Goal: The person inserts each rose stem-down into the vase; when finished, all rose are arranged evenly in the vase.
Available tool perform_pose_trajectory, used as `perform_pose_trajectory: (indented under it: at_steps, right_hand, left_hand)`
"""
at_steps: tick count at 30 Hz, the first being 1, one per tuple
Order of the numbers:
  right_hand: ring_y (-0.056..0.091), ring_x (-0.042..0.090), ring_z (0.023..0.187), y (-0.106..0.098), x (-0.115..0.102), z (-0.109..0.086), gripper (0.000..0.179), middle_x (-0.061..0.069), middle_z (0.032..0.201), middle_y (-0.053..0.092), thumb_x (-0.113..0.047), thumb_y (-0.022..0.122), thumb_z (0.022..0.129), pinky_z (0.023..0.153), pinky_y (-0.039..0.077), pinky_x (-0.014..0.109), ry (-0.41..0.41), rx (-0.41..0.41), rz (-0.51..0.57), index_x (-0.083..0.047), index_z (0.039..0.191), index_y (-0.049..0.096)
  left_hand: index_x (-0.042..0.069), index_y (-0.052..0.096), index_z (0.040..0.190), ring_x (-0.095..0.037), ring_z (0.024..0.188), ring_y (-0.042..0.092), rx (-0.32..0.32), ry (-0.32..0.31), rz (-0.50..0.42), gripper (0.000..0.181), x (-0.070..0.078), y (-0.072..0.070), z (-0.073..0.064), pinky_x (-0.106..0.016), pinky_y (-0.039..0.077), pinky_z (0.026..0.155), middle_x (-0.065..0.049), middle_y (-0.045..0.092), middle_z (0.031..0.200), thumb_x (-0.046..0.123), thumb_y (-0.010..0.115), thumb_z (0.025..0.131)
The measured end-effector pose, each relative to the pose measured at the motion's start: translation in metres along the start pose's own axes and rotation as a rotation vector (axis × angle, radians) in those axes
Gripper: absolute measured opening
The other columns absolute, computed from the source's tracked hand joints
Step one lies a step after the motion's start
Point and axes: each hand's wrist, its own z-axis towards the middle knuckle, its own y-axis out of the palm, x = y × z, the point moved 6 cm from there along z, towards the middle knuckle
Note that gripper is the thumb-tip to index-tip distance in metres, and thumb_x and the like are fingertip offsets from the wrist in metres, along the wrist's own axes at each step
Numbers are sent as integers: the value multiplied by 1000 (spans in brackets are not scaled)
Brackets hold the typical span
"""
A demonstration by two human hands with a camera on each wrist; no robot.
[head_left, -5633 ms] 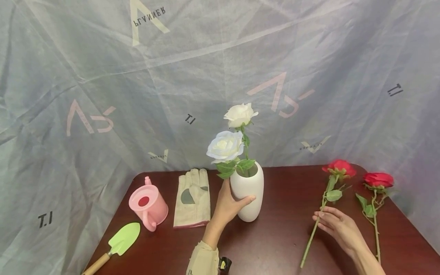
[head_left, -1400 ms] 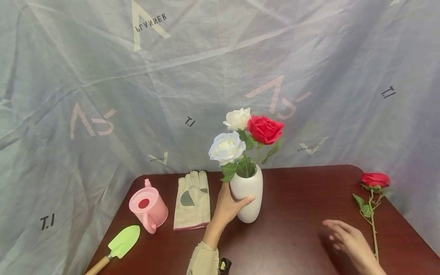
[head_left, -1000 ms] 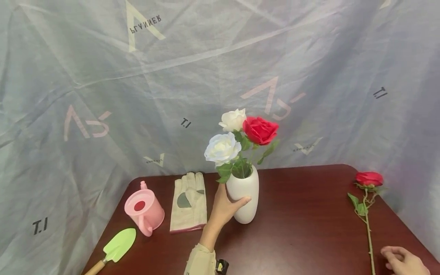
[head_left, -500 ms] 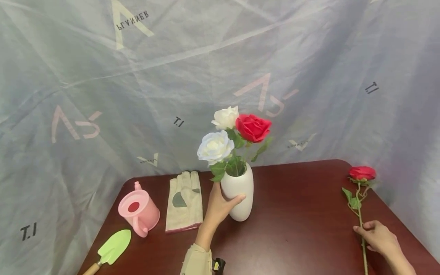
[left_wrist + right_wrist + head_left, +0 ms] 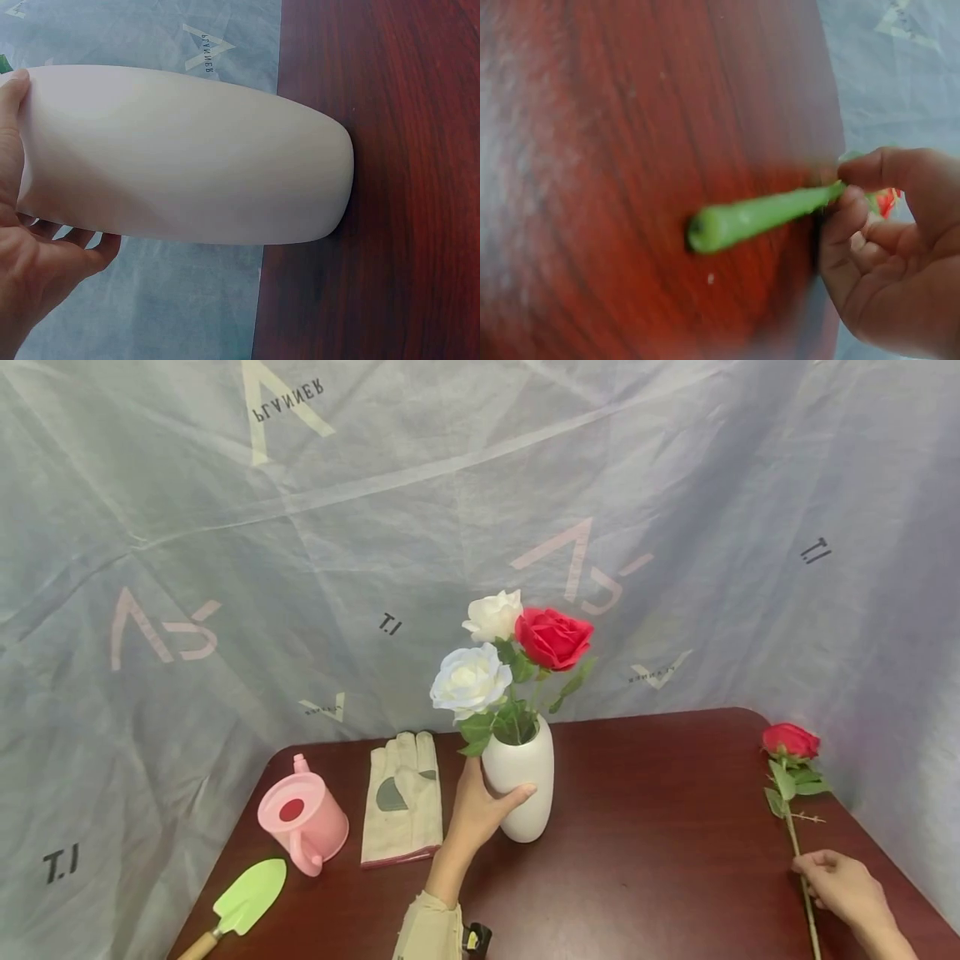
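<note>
My left hand [image 5: 483, 810] grips the upper part of a white vase [image 5: 528, 789], thumb across its front and fingers behind. In the left wrist view the vase [image 5: 187, 157] stands with its base at the table. Out of its mouth rise a cream rose [image 5: 493, 615], a pale blue-white rose [image 5: 471, 681] and a red rose [image 5: 553, 638]. Over at the right side, my right hand [image 5: 843, 885] pinches the stem of a second red rose [image 5: 791, 741] between thumb and fingers. The right wrist view shows that green stem [image 5: 765, 216] with its cut end pointing toward the camera.
Left of the vase, a beige work glove [image 5: 402, 802] lies flat on the dark red table [image 5: 637, 827]. Beyond it are a pink watering can [image 5: 311, 818] and a lime-green trowel [image 5: 251, 893] with a wooden handle. Grey printed cloth [image 5: 375, 510] hangs behind the table.
A red rose went into the vase from the right hand. That hand then moved right and took hold of the other red rose's stem, turning the flower. The left hand kept its grip.
</note>
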Motion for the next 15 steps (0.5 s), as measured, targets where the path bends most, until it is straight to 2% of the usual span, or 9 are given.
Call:
perform_pose_trajectory:
  at_steps: [5,8,12,15]
  right_hand:
    - [55,18,63,5,17,7,49,3,69,58,-35,51,90,54,47,32,75,3,136,12,103,57]
    - [56,17,65,7,16,8,48,2,73,61,-35,50,92,56,48,32,67,-22,180,11,103,58]
    - [60,13,73,9,1,-1,47,4,87,67,-34,48,96,62,50,33,26,-139,280,10,112,55]
    - [63,12,84,15,-12,-11,46,5,99,67,-31,51,96,72,52,35,-3,-260,414,7,123,49]
  left_hand:
    - [26,28,143,-17,112,50,-9,1,15,89,-1,-2,1,-43,42,88,-1,47,130,35,81,71]
    - [30,27,143,-15,113,49,-17,19,12,90,-1,-2,2,-42,43,88,3,47,130,43,79,71]
    - [32,26,142,-13,114,48,-20,20,11,91,-2,-1,2,-42,43,89,5,46,131,46,79,70]
    - [32,26,142,-13,114,48,-21,16,10,90,-2,0,1,-41,43,89,5,45,131,44,79,70]
